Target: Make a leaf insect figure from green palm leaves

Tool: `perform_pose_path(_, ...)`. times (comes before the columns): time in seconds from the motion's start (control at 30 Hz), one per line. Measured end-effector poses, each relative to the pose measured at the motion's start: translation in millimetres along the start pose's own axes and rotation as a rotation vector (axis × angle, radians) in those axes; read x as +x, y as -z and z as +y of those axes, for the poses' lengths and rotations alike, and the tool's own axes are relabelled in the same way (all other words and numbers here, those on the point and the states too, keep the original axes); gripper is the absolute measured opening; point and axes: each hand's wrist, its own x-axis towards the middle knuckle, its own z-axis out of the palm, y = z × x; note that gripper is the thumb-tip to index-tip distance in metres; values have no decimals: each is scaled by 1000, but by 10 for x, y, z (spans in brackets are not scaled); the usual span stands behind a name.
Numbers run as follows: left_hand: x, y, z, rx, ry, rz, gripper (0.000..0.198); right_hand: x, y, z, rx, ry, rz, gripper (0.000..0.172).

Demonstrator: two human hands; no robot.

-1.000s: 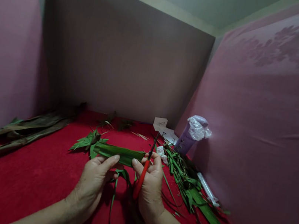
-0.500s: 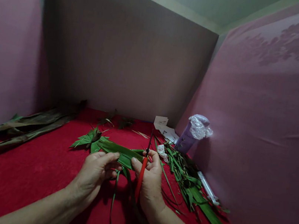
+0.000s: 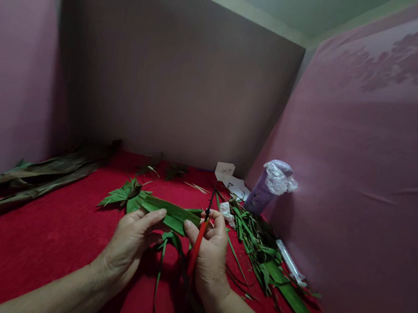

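Note:
Between my two hands stretches a long green leaf strip [image 3: 173,213], held flat and roughly level. My left hand [image 3: 129,244] pinches its left part, thumb on top and fingers beneath. At the strip's right end my right hand [image 3: 212,251] grips it with the thumb. That same hand also keeps a pair of red-handled scissors [image 3: 197,246], their dark blades pointing up and away. Below the strip, thin leaf strands [image 3: 159,280] hang down toward me. Just beyond my left hand lies a star-shaped bunch of green leaves [image 3: 122,196] on the red cloth.
A heap of cut leaf pieces [image 3: 252,236] lies on the red cloth [image 3: 76,231] at right, beside a purple container [image 3: 265,188] topped with clear plastic. White papers [image 3: 238,187] are behind. Large dried leaves [image 3: 45,174] spread along the left. Pink-covered walls [image 3: 371,175] stand close.
My left fingers have shifted slightly on the leaf strip, whose upper layer now shows more clearly folded over. The scissors have tilted a little to the right at the tip.

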Motion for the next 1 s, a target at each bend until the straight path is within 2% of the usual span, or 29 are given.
perform_pose_path(0.2, -33, -29, 33, 25, -4, 49, 21, -13, -11, -11, -12, 1, -20, 33)
perform_pose_path(0.53, 17, -22, 13, 105, -46, 54, 24, -6, 12, 10, 19, -14, -71, 34)
perform_pose_path(1.0, 8, 11, 0, 106, -46, -22, 16, 0, 2, -33, 11, -1, -35, 35)
